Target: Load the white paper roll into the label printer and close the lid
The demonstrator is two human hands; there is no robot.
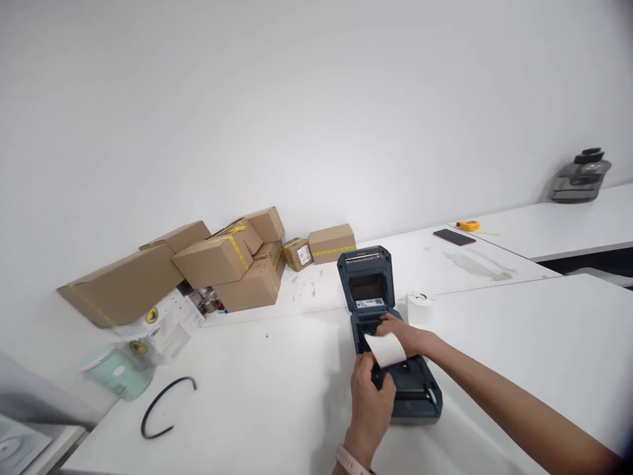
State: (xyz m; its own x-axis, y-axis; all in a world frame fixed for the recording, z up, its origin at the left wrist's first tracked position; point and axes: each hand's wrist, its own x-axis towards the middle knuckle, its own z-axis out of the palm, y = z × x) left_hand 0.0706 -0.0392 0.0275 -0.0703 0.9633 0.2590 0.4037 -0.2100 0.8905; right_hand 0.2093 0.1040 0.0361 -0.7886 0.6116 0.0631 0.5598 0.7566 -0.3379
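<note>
A dark label printer [415, 389] stands on the white table with its lid [366, 280] raised at the back. A strip of white label paper [388, 349] curls up over its open compartment. My left hand [370, 396], with a pink band at the wrist, is at the printer's left side, thumb and fingers bent around its inner edge, beside the paper. Reaching in from the right, my right hand [401, 335] has its fingers inside the compartment behind the paper; what they touch there is hidden. A white label roll [420, 309] stands just right of the printer.
Cardboard boxes [212, 260] are piled against the wall at the back left. A black curved cable [155, 406] and a green container [119, 373] lie at the left. Farther right are a phone [453, 237], a yellow tape measure [468, 225] and a jug [578, 178].
</note>
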